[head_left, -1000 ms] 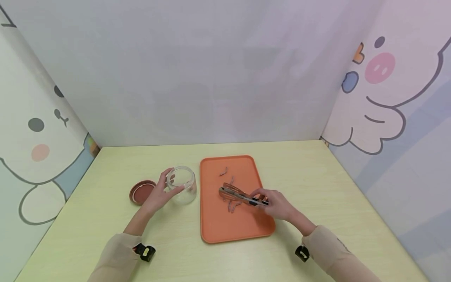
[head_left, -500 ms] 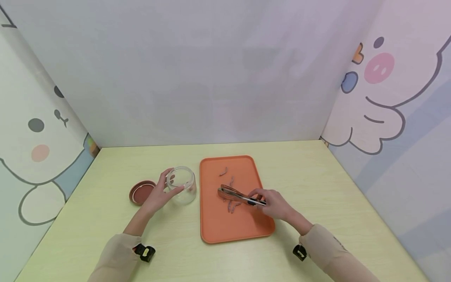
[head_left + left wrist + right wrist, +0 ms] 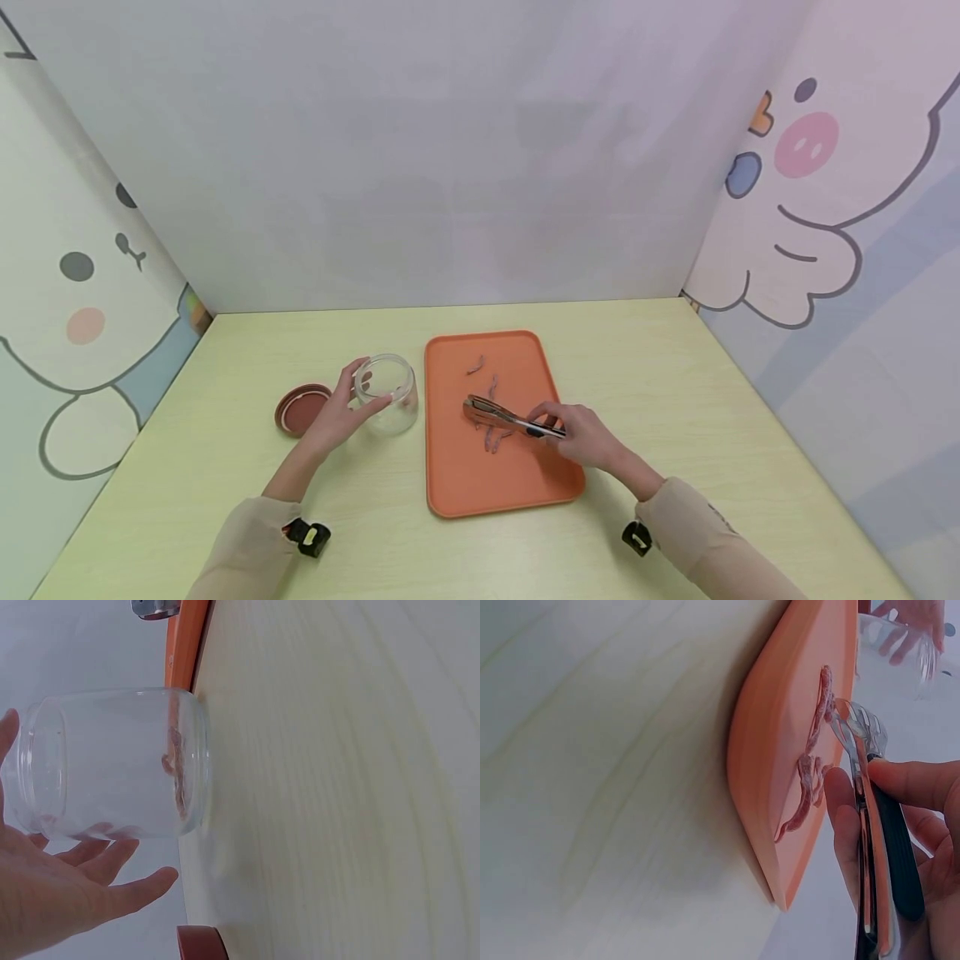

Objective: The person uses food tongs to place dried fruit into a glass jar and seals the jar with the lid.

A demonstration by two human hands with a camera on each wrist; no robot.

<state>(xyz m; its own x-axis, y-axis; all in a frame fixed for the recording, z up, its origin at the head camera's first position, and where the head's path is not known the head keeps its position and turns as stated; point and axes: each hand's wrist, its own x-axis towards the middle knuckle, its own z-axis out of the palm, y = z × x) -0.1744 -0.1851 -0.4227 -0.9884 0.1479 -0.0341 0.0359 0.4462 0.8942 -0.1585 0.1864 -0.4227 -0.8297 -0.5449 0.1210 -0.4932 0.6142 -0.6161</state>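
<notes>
One clear glass jar (image 3: 399, 410), round and uncovered, upright on a pale yellow desk (image 3: 652, 358), just beside the left edge of the tray. Reddish, strip-like shapes (image 3: 178, 772) show through the glass near its base in the left wrist view.

One left hand (image 3: 339, 418), with the grip curved about the jar near its rim: thumb on the near side, fingers on the far side.

One rectangular orange tray (image 3: 498, 487), low-rimmed, corners rounded, flat on the desk to the right of the jar.

Several thin, pinkish-red strips (image 3: 488, 438), meat-like, loose on the tray. Most lie clustered near its middle; a single one lies apart, farther back.

One pair of metal tongs (image 3: 510, 419), dark handle pads, slanting over the tray with the tips toward the jar. Tips among the clustered strips; whether they pinch one cannot be told.

One right hand (image 3: 588, 435), over the tray's right edge, with the grip pinching the tongs' handles between thumb and fingers.

One round brownish-red lid (image 3: 300, 410), on the desk to the left of the jar, partly behind the left hand and wrist.

Two beige sleeves (image 3: 247, 533), each with a small black device (image 3: 312, 540) near the cuff.

One pale grey backdrop (image 3: 465, 167) behind the desk; cartoon animals (image 3: 817, 158) printed on the side panels.
</notes>
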